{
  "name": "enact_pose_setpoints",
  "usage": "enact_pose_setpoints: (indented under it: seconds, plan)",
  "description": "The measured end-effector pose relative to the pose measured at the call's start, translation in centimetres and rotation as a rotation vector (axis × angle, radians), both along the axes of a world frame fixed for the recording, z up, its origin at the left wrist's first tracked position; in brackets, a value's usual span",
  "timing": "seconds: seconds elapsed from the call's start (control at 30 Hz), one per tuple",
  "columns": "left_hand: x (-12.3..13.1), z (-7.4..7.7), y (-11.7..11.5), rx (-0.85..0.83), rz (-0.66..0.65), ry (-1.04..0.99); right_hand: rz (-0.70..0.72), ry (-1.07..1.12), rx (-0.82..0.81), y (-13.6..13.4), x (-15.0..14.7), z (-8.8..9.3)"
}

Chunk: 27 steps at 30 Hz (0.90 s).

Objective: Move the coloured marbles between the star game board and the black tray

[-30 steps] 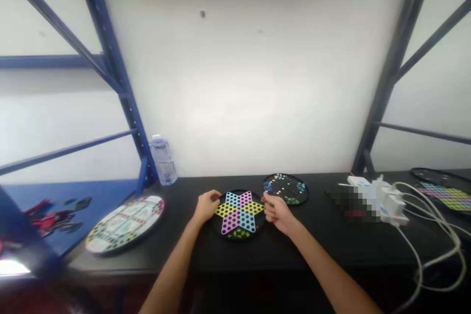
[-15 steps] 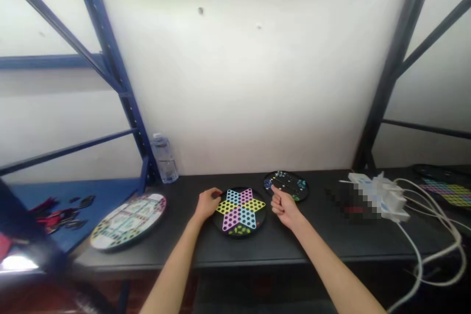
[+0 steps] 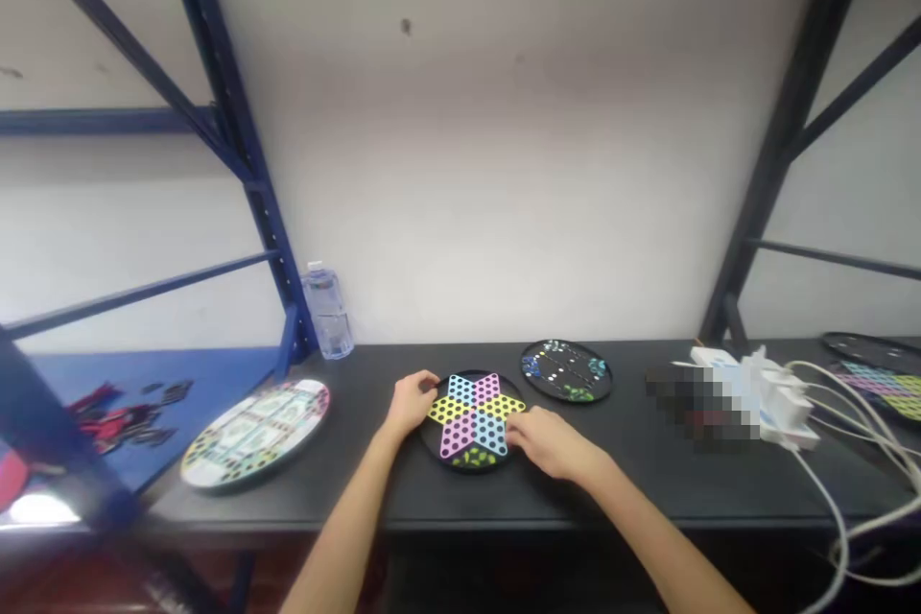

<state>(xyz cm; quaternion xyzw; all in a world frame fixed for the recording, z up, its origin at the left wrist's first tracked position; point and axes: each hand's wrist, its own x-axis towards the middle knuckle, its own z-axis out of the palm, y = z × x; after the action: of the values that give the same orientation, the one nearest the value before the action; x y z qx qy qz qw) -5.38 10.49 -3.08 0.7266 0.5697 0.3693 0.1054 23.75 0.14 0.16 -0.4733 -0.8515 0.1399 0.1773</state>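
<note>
A round black Chinese checkers board (image 3: pixel 447 462) lies between my hands, bearing a star-shaped hole panel (image 3: pixel 475 417) in yellow, pink and blue. Yellow-green pieces (image 3: pixel 476 457) show in its near compartment. At the board's left rim, my left hand (image 3: pixel 413 401) is closed, fingers curled against the edge. My right hand (image 3: pixel 547 441) reaches over the right rim, its fingertips pinched together by the lower-right blue point; whatever they hold is hidden. Behind and to the right sits a round black tray (image 3: pixel 568 371) with blue, white, teal and green pieces around its edge.
A white round game board (image 3: pixel 255 432) lies at the left. A clear water bottle (image 3: pixel 329 315) stands against the wall by the blue rack post (image 3: pixel 248 163). White chargers and a power strip (image 3: pixel 777 398) with cables (image 3: pixel 835 518) occupy the right, near another colourful board (image 3: pixel 885 389).
My right hand has moved left and down from beside the far tray to the board's right side. My left hand stays at the left rim. The view has shifted slightly.
</note>
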Motion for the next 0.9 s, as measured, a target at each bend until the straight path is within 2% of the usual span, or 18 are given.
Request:
enact_pose_setpoints:
  seconds: [0.17,0.27,0.37,0.5,0.67,0.77,0.9]
  plan:
    - [0.0,0.1,-0.1,-0.011,0.000,0.001,0.047,-0.190,0.031,-0.1,-0.7,0.9]
    - [0.1,0.1,-0.1,-0.007,-0.003,0.007,0.099,-0.162,-0.058,0.7,-0.4,1.1]
    - [0.1,0.3,-0.1,-0.005,-0.005,0.005,0.149,-0.023,-0.125,1.4,0.2,0.9]
    - [0.2,0.5,-0.2,-0.023,0.004,0.000,0.140,0.315,-0.265,2.1,0.9,0.1]
    - [0.2,0.5,-0.2,-0.031,0.014,0.004,0.026,1.017,-0.687,4.3,2.3,-1.4]
    - [0.2,0.4,-0.2,-0.026,0.015,0.013,-0.041,1.426,-0.693,6.6,3.7,-1.8]
    - [0.2,0.4,-0.1,-0.014,0.008,0.013,-0.080,1.612,-0.650,8.9,6.0,-1.7]
